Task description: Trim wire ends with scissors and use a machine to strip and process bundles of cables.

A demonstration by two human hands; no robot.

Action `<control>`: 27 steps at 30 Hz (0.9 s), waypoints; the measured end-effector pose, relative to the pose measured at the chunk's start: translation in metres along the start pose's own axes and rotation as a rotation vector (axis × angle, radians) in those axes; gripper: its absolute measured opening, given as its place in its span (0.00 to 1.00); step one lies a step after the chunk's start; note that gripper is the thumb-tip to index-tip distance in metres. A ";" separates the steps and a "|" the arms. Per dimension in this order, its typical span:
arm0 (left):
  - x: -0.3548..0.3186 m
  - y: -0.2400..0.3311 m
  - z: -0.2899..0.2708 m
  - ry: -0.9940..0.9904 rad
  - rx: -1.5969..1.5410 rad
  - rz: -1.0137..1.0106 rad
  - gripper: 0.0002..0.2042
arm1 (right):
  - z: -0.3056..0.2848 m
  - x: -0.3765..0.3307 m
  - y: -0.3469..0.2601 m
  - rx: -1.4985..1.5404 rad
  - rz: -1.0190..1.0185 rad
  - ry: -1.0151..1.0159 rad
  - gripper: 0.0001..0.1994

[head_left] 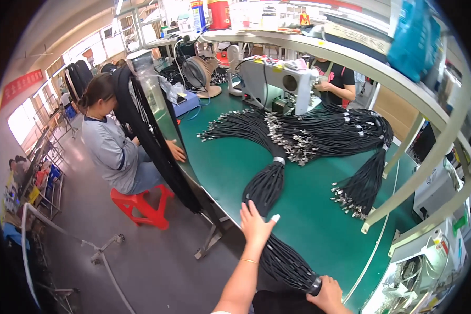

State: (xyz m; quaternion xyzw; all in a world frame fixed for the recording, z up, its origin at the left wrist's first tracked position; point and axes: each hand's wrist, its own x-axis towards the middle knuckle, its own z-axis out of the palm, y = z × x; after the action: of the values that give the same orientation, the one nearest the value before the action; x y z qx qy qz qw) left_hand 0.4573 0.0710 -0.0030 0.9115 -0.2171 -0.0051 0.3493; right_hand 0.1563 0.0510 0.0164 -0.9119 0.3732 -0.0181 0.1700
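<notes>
A long bundle of black cords (287,263) runs from the near table edge to the middle of the green table. My left hand (256,226) rests on it with fingers stretched out and apart; its thumb tip has a white covering. At the near end, beside a silvery band, my right hand (327,296) is closed around the bundle, with part of its grip hidden. Farther along, another silvery band (279,160) ties the cords, which fan out toward metal-tipped ends (214,133). A large heap of similar cords (335,131) lies behind, and a tied bunch (362,183) hangs together at the right.
A sewing-type machine (277,81) stands at the back, with a person (345,86) behind it. Fans (196,70) stand to its left. At left, another person sits on a red stool (141,204) by hanging black cords (157,141). A shelf frame (418,178) rises at right.
</notes>
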 end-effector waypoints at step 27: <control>0.154 -0.002 -0.058 -0.505 -1.291 -0.532 0.45 | -0.375 -0.002 -0.195 0.855 0.244 0.250 0.26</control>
State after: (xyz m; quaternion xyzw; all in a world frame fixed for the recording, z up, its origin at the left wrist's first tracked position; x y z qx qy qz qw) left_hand 0.6068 0.0474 0.0612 0.5179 -0.0163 -0.4254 0.7420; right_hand 0.2260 0.0708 0.4323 -0.7001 0.4544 -0.2600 0.4855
